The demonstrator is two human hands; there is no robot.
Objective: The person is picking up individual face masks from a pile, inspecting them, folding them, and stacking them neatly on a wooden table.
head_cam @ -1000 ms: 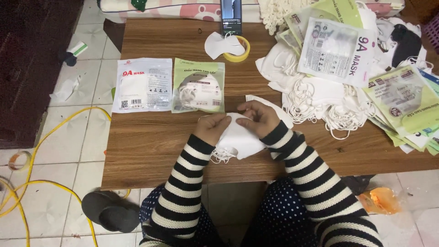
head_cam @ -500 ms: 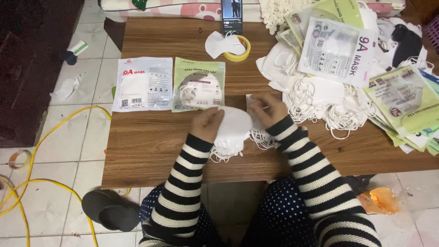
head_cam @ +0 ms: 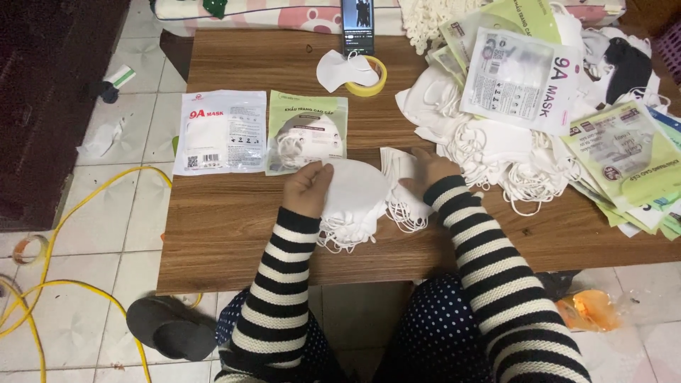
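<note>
My left hand (head_cam: 306, 188) grips the left edge of a small stack of white face masks (head_cam: 352, 195) lying on the wooden table (head_cam: 227, 227); their ear loops hang toward the near edge. My right hand (head_cam: 425, 174) rests fingers-down on another few white masks (head_cam: 399, 170) just right of that stack, at the fringe of the big loose pile of masks (head_cam: 482, 135). Both arms wear black-and-white striped sleeves.
A white mask packet (head_cam: 220, 131) and a green mask packet (head_cam: 307, 132) lie side by side left of my hands. A yellow tape roll (head_cam: 369, 74) with a mask on it and a phone (head_cam: 357, 25) stand at the back. Packets (head_cam: 624, 156) are heaped at right. A yellow cable (head_cam: 92, 213) and slipper (head_cam: 170, 328) lie on the floor.
The mask stack has been laid flatter and shifted slightly right under my left hand. My right hand let go of it and moved right onto the neighbouring masks.
</note>
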